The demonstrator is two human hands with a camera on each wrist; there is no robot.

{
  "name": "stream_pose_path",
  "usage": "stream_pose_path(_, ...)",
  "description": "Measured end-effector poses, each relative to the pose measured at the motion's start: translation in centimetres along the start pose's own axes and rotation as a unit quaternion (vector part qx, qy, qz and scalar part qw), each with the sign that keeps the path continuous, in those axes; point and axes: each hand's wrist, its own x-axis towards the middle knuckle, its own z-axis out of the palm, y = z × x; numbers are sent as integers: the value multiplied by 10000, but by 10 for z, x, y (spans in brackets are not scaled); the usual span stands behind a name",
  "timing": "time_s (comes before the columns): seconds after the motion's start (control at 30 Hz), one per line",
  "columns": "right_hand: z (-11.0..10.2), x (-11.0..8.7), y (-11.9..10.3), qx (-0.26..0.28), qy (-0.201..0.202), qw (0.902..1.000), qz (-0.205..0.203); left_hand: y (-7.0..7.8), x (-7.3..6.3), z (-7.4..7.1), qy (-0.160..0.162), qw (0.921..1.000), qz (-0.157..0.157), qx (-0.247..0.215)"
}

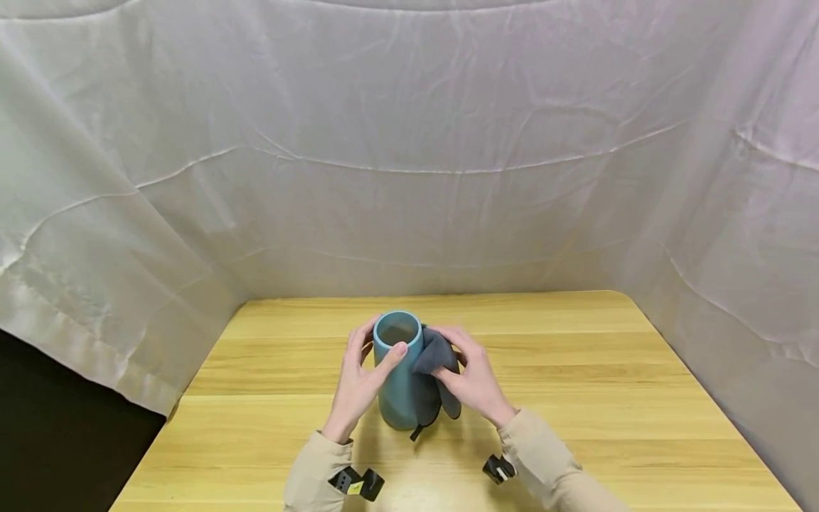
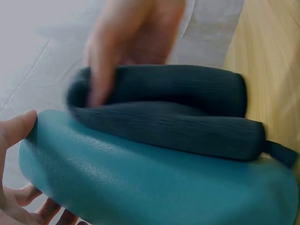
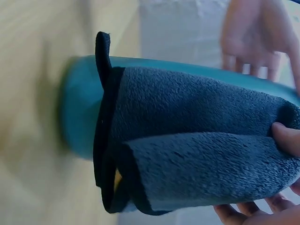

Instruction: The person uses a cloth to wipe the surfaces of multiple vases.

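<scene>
A tall teal cylinder (image 1: 398, 395), open at the top like a vase, stands upright on the wooden table. My left hand (image 1: 360, 384) grips it near the rim, thumb on the near side and fingers round the left. My right hand (image 1: 470, 377) pinches a folded dark grey cloth (image 1: 437, 350) against the cylinder's right side. In the right wrist view the cloth (image 3: 187, 108) looks fluffy, with a dark border and a hanging loop (image 3: 102, 58). The left wrist view shows the cloth (image 2: 164, 122) doubled over along the teal wall (image 2: 140, 173).
The wooden table (image 1: 576, 398) reaches out on both sides of the cylinder. Pale grey fabric (image 1: 409, 213) hangs behind it and at the sides. A dark area (image 1: 57, 427) lies beyond the table at lower left. Small black devices (image 1: 371, 485) are at both wrists.
</scene>
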Motion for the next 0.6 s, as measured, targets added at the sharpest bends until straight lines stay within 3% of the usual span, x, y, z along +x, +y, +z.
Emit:
stream_pose_path(0.13,3,-11,16,-183,-212,9986,458,-1,1,0,7,10000,11,20)
stream_pose_path(0.27,4,-15,22,-208,-292,9974,631,-1,1,-1,-1,10000,-9,24)
stream_pose_path(0.43,4,-11,14,-161,-91,9990,407,-2,1,-1,11,10000,11,-1)
stream_pose_path(0.6,0,4,-7,42,167,9998,-134,-2,1,0,23,10000,21,-2)
